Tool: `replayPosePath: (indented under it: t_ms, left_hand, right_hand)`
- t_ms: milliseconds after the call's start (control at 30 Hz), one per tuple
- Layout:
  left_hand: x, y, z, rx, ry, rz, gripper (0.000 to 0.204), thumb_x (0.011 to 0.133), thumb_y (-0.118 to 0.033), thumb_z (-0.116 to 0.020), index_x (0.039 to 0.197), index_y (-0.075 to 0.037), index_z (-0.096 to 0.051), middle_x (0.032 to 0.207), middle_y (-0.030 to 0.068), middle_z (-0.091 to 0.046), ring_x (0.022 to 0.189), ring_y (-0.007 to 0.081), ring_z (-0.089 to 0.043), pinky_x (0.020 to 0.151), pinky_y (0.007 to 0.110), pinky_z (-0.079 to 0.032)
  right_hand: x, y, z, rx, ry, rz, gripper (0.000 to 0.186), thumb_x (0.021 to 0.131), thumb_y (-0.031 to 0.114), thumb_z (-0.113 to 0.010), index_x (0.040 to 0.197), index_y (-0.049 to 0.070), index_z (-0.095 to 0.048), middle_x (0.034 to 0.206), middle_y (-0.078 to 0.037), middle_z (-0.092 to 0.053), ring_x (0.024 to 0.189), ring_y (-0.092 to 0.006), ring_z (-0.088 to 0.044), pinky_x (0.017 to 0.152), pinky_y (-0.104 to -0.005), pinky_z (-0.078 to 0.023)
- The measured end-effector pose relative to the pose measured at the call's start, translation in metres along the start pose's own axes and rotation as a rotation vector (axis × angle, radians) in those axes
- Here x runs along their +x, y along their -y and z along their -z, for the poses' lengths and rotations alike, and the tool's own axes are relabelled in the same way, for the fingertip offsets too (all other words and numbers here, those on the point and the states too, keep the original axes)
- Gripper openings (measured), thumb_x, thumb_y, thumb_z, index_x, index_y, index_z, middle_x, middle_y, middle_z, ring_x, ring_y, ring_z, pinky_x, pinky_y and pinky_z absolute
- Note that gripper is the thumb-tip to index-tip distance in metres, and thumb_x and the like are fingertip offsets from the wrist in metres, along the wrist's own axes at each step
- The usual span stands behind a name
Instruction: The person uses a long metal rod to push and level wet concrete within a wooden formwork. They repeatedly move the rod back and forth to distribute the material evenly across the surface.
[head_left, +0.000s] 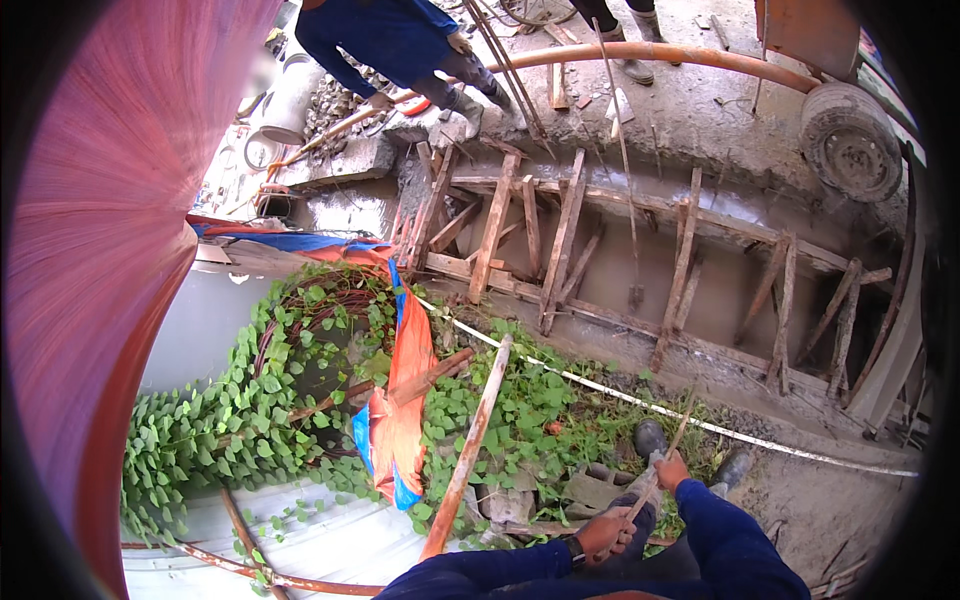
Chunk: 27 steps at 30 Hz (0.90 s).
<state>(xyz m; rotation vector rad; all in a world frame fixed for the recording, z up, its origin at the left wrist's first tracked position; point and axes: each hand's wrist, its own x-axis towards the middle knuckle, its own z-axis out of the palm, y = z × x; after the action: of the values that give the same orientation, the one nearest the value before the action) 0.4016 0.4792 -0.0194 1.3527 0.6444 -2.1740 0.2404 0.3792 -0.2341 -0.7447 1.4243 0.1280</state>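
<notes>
A thin wooden stick (648, 487) slants up and away in front of my legs, and both of my hands are closed round it. My left hand (606, 535), with a dark watch at the wrist, grips its lower part. Farther up, my right hand (672, 470) is wrapped round the same stick, whose thin far end rises past the fist. My dark boots (650, 438) stand on the muddy bank, beside green creeping plants (490, 410). Whether the stick's lower end carries anything is hidden by my hand and body.
Ahead, timber bracing (572, 240) spans a trench of muddy water (640, 260), with a long pole (622, 150) reaching in. A white pipe (640, 402) crosses before my boots. Two people stand beyond, near an orange hose (640, 50) and a wheel (850, 142). Red sheeting (110, 250) hangs left.
</notes>
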Motion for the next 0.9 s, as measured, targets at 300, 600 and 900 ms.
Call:
replayPosePath:
  t_ms: [300,600,900]
  left_hand:
    - [-0.003,0.01,-0.033,0.078,-0.068,-0.012,0.045,0.103,-0.006,-0.045,0.147,-0.015,-0.038,0.089,-0.0016,-0.047,0.067,0.0074,-0.042,0.053,0.023,-0.034]
    - [0.017,0.055,-0.074,0.221,-0.156,-0.033,0.05,0.103,-0.007,-0.048,0.15,-0.014,-0.034,0.094,0.0018,-0.051,0.07,0.0093,-0.047,0.052,0.024,-0.039]
    - [0.008,0.066,-0.146,0.376,-0.217,-0.049,0.045,0.103,-0.008,-0.05,0.145,-0.017,-0.037,0.095,0.0018,-0.051,0.072,0.0109,-0.05,0.054,0.025,-0.042]
  right_hand:
    - [-0.001,-0.034,0.019,0.075,0.04,0.118,0.052,0.093,0.02,-0.067,0.138,0.004,-0.046,0.093,-0.014,-0.066,0.064,-0.0271,-0.068,0.052,-0.0413,-0.059]
    - [-0.032,-0.055,0.082,0.024,0.152,0.156,0.034,0.097,0.019,-0.069,0.125,0.001,-0.062,0.091,-0.011,-0.07,0.076,-0.0203,-0.069,0.057,-0.0363,-0.058]
    - [-0.053,-0.117,0.151,0.227,0.108,0.031,0.04,0.095,0.032,-0.069,0.111,-0.006,-0.071,0.09,-0.015,-0.073,0.073,-0.0258,-0.069,0.065,-0.0413,-0.055]
